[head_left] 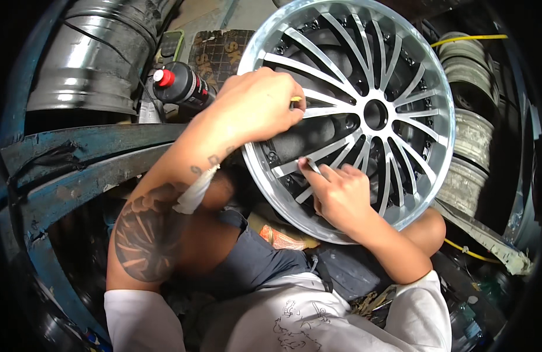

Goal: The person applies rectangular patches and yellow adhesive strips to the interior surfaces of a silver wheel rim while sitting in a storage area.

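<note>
A large alloy wheel rim [373,97], with bright silver spokes and dark recesses, leans over my lap. My left hand [260,105] is closed at its left side, over the spokes. A small yellow bit of something shows between the fingers; the rest is hidden. My right hand [345,196] is over the lower left spokes, its index finger stretched along one. A thin grey piece [312,166], too small to name, is pinched at that finger. A whitish strip [197,191] hangs at my left forearm.
A black bottle with a red cap [186,85] lies beyond my left forearm. Left of it rests a big silver wheel barrel [86,67], above a blue metal frame [95,146]. Several dull rims [469,132] are stacked at the right, near a yellow cord [473,37].
</note>
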A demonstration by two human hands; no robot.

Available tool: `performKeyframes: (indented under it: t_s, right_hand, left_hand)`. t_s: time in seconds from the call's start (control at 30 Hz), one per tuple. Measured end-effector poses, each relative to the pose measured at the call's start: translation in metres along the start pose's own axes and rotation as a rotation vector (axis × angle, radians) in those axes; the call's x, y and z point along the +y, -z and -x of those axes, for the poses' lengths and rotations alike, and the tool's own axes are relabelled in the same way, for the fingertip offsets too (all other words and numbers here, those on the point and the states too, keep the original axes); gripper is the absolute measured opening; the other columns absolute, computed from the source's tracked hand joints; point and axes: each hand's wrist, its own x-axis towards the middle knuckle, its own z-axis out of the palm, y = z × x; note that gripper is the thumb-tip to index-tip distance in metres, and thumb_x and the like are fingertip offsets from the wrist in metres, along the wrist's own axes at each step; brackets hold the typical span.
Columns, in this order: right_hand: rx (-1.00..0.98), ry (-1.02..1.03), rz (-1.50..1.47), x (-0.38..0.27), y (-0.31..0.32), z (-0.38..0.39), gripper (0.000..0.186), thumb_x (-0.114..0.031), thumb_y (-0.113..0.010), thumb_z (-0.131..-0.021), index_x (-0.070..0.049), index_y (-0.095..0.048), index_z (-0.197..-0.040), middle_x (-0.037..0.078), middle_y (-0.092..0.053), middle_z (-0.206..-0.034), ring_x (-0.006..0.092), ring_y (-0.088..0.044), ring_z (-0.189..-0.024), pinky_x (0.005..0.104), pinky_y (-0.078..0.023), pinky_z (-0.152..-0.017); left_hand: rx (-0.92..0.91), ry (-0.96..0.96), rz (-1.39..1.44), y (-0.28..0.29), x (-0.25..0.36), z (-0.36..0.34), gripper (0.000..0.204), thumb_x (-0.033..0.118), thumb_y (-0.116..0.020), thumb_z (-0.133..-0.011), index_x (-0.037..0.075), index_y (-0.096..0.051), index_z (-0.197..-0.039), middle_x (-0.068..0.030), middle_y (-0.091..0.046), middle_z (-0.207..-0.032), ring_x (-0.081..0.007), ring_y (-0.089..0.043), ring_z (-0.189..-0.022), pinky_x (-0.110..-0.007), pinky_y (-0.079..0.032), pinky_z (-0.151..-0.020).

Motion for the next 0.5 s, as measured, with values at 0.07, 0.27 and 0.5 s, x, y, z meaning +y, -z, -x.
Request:
performKeyframes:
  t_s: [0.07,0.27,0.5]
  right_hand:
    - [0.036,0.026,0.055,0.000,-0.001,-0.016,0.059,-0.009,-0.068,-0.071,-0.008,-0.069,-0.130,0.002,-0.058,-0.072,0.0198,-0.059,-0.054,0.0340,-0.042,-0.057]
    - [0.031,-0.002,0.016,-0.001,-0.001,-0.013,0.058,-0.011,-0.070,-0.069,-0.010,-0.071,-0.127,0.002,-0.063,-0.076,0.0200,-0.064,-0.058,0.0345,-0.045,-0.057]
    - [-0.006,-0.024,0.003,-0.006,0.001,-0.004,0.057,-0.010,-0.069,-0.069,-0.010,-0.071,-0.126,0.003,-0.060,-0.074,0.0226,-0.063,-0.057,0.0359,-0.047,-0.057]
  left_hand:
    - [-0.127,0.078,-0.007,0.018,0.009,-0.001,0.022,0.029,-0.073,-0.087,0.015,-0.080,-0.102,-0.0164,-0.076,-0.090,-0.0365,-0.073,-0.090,-0.046,-0.057,-0.084]
    - [-0.158,-0.164,0.160,-0.006,0.004,-0.002,0.017,0.017,-0.075,-0.082,0.005,-0.076,-0.094,-0.0193,-0.074,-0.091,-0.0367,-0.072,-0.093,-0.043,-0.055,-0.084]
    - [-0.477,-0.019,0.099,-0.010,0.009,-0.002,0.023,0.013,-0.076,-0.084,0.003,-0.069,-0.104,-0.0206,-0.073,-0.087,-0.0382,-0.072,-0.087,-0.045,-0.054,-0.078]
